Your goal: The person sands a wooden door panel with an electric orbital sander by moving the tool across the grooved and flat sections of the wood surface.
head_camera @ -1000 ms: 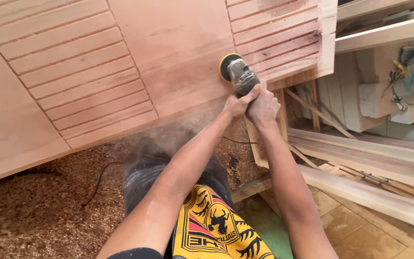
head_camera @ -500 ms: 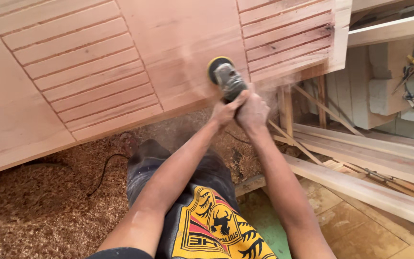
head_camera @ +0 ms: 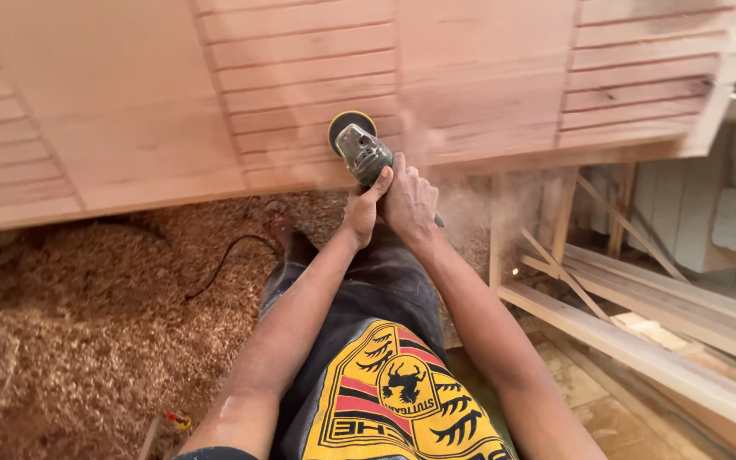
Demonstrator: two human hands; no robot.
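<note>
Left hand (head_camera: 362, 215) fingers wrapped tight on the rear body of the grey angle grinder (head_camera: 363, 153); right hand (head_camera: 411, 200) clamped just beside it, covering the handle, fingertips hidden. Grinder disc (head_camera: 350, 124) sits flat on the slatted wooden door panel (head_camera: 317, 94), near its lower edge; the disc's far side is hard to read. Dust haze blurs the panel to the right. Black cable (head_camera: 230, 255) lies on wood shavings (head_camera: 87, 341), end cut off behind the leg. Planks (head_camera: 641, 349) at right.
</note>
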